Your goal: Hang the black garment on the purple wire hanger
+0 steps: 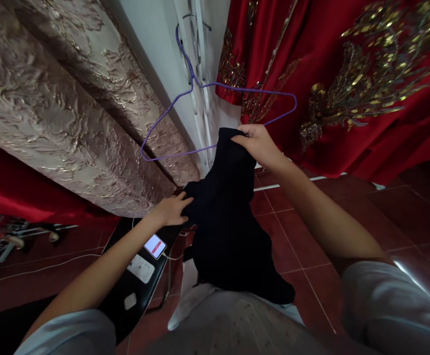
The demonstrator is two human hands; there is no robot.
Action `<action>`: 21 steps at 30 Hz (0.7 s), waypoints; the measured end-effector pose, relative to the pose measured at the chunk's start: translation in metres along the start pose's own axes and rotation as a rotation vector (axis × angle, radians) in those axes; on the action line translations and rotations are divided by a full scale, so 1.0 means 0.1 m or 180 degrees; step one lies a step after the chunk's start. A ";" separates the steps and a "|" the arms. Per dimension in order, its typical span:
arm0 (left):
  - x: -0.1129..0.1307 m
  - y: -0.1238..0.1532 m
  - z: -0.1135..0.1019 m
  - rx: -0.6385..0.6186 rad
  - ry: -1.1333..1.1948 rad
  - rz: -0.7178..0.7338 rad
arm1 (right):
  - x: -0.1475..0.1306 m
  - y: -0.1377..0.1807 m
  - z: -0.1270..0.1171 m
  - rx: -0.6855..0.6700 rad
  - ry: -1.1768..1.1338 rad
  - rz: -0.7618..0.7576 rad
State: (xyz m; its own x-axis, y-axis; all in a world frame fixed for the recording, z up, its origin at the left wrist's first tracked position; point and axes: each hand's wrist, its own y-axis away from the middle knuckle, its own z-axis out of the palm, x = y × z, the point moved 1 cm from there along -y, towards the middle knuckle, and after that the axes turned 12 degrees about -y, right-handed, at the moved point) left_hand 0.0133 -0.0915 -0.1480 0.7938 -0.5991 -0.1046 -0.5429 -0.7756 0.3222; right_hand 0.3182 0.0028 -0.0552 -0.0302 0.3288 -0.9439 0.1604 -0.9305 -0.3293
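- Currently the right hand (256, 141) is pinching the top edge of a dark garment (233, 222), thumb in front, the other fingers mostly hiding behind the cloth.
- Left hand (168, 209) is resting at the garment's left edge, fingers spreading over the fabric; cannot tell whether they are gripping it or only touching.
- Garment is hanging from the right hand in front of the person, its lower part reaching down to the light clothing (233, 310) at the lap; exact type is not showing, too dark.
- Garment's top is overlapping the lower bar of a purple hanger (190, 88), which is hanging just beyond the hands by a white rack (200, 64).
- Black surface (144, 296) is standing at the left, below the left forearm.
- Phone (155, 246) with lit screen is lying on it, a white cable (174, 257) running from one end; a flat white item (141, 268) and a small white case (130, 301) are lying near.
- Beige textured fabric (89, 133) is hanging on the left, red sequined fabric (347, 138) on the right.
- Reddish tiles (288, 241) are covering the floor.
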 end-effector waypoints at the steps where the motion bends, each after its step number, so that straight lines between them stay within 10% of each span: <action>1: -0.12 -0.01 -0.01 0.0021 -0.0004 -0.0120 | 0.00 0.00 -0.02 0.0028 0.0118 -0.0061; 7: -0.82 0.15 -0.36 0.1542 0.0149 -0.0493 | 0.01 -0.03 -0.16 0.0446 0.0898 -0.0571; 12: -0.84 0.45 -0.76 0.2801 0.0590 -0.0612 | 0.14 -0.05 -0.10 0.0599 0.0980 -0.0610; 21: -0.79 0.63 -0.91 0.2294 0.0524 -0.0206 | 0.10 -0.01 -0.16 0.0692 0.0948 -0.0643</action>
State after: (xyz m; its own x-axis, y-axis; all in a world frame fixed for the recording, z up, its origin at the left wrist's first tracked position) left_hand -0.0587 -0.0753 -0.0337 0.8304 -0.5541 0.0582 -0.4940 -0.7805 -0.3832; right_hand 0.3334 0.0094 -0.0643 0.2519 0.5108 -0.8219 -0.0323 -0.8444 -0.5347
